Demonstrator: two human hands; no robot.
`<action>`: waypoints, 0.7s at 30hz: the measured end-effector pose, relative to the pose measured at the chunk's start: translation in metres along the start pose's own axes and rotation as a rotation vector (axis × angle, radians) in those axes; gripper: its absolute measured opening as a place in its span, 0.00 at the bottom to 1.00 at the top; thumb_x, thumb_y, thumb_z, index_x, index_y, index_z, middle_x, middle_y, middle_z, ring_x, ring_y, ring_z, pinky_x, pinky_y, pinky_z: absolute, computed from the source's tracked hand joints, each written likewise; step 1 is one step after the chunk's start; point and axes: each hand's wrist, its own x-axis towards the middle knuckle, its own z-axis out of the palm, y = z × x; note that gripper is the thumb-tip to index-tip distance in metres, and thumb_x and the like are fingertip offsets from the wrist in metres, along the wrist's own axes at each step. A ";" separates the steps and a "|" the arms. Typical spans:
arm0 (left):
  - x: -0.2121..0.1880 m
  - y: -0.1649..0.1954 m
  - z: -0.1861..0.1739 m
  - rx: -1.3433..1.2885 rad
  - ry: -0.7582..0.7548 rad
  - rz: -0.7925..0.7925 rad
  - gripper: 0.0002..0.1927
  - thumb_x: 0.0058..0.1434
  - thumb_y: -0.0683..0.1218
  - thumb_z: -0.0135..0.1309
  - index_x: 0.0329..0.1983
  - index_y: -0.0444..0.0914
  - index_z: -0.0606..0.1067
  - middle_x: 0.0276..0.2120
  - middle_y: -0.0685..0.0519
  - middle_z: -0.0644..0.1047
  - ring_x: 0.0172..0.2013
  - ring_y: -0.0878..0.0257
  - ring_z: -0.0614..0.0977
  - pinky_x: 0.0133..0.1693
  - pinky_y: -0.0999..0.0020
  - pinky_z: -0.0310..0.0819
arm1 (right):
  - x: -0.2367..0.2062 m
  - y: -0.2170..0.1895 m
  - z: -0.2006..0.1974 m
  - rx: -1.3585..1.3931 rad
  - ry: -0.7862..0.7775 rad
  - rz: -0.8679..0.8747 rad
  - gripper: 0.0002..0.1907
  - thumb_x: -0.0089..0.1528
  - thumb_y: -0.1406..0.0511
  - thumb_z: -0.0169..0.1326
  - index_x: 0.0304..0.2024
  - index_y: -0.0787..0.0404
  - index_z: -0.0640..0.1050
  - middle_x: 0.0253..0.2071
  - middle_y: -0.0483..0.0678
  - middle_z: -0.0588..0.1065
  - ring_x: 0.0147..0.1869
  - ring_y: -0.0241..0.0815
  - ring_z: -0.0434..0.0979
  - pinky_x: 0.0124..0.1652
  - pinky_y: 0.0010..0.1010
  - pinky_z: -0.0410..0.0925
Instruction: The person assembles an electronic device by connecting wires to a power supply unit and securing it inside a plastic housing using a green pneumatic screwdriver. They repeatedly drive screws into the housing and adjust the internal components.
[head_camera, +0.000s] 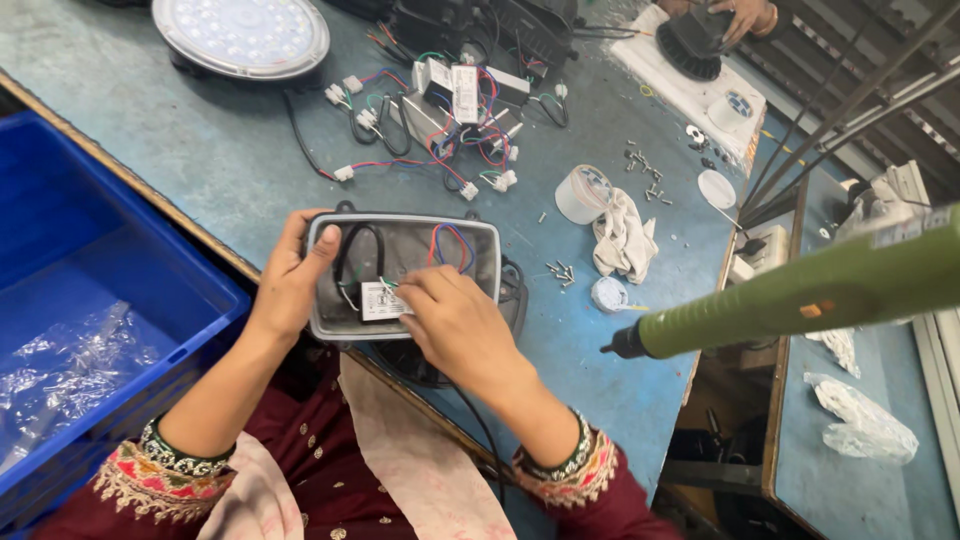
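Grey rectangular metal housing (403, 275) with rounded corners is held at the near edge of the blue-grey worktable (200, 150). Its left side is gripped by the left hand (290, 280). The right hand (452, 325) is closed on the small white connector (383, 300) inside, beside red, blue and black wires (450, 243). A green power screwdriver (800, 295) hangs to the right, well apart.

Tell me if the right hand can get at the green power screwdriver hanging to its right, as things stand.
Probably yes. The right hand rests in the grey housing, holding nothing bulky, and the green screwdriver hangs beside it over bare blue table with nothing between. The left hand steadies the housing's edge.
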 end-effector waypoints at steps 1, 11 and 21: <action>0.000 0.002 0.000 0.016 0.008 -0.010 0.19 0.73 0.55 0.51 0.55 0.37 0.71 0.43 0.58 0.73 0.46 0.70 0.71 0.51 0.76 0.64 | 0.009 -0.001 0.002 -0.055 -0.054 -0.022 0.18 0.57 0.66 0.64 0.49 0.59 0.77 0.49 0.47 0.76 0.55 0.49 0.75 0.53 0.39 0.68; -0.001 0.009 0.003 0.073 -0.011 0.005 0.21 0.72 0.57 0.49 0.56 0.36 0.70 0.45 0.56 0.74 0.46 0.69 0.73 0.50 0.74 0.67 | 0.037 0.016 0.001 -0.158 -0.228 -0.232 0.33 0.51 0.60 0.67 0.58 0.55 0.75 0.41 0.44 0.76 0.51 0.47 0.73 0.46 0.42 0.64; 0.014 0.009 -0.006 0.005 0.004 -0.038 0.20 0.72 0.59 0.49 0.57 0.41 0.71 0.43 0.58 0.72 0.45 0.70 0.69 0.51 0.75 0.62 | 0.013 0.032 -0.023 0.157 0.014 -0.143 0.29 0.49 0.65 0.63 0.55 0.55 0.77 0.49 0.46 0.77 0.57 0.47 0.73 0.60 0.40 0.61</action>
